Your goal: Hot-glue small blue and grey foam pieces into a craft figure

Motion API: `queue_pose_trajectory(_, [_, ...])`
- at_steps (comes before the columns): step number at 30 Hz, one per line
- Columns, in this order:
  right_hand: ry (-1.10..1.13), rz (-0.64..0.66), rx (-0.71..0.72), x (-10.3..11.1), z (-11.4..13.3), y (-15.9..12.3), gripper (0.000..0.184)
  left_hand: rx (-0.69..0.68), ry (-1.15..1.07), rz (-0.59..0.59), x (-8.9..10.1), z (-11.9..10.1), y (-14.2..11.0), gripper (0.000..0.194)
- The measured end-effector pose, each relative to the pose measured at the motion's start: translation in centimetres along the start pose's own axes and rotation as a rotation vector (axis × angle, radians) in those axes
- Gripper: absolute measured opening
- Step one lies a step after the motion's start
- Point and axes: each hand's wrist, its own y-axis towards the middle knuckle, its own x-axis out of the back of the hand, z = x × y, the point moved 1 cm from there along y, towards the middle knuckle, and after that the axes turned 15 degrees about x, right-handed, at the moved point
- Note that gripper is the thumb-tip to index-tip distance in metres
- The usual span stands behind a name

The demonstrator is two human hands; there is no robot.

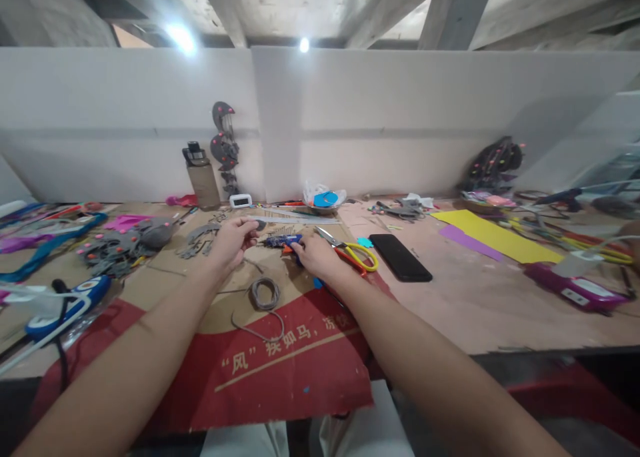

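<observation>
Between the fingertips of my left hand [234,245] is a small dark grey piece [261,225], pinched at its edge. My right hand [319,255] is closed around a blue glue gun [281,241] with an orange trigger, its nozzle pointing left toward the grey piece. Below and between the hands lies a coil of grey cord [265,293], one loose end curling over the red print of a cardboard sheet [300,390]. Scissors with yellow handles [367,257] lie just right of my right hand, partly covered by it.
A black phone [400,257] lies right of the scissors. Yellow paper [493,233] and a magenta power strip [577,287] are farther right. At left are grey pieces with pink dots [127,240], a blue power strip [70,303] and a bottle [203,180]. A ruler [295,219] lies behind.
</observation>
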Motion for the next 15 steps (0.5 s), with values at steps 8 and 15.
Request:
queue_pose_trajectory(8, [0.268,-0.219,-0.027,1.6,-0.9,1.7,0.026,0.030,0.075,0.110,0.0,0.7,0.4,0.019])
queue_pose_trajectory(15, [-0.045,-0.030,-0.055,4.6,-4.5,-2.4,0.029,0.018,0.063,0.155,-0.2,0.7,0.1,0.012])
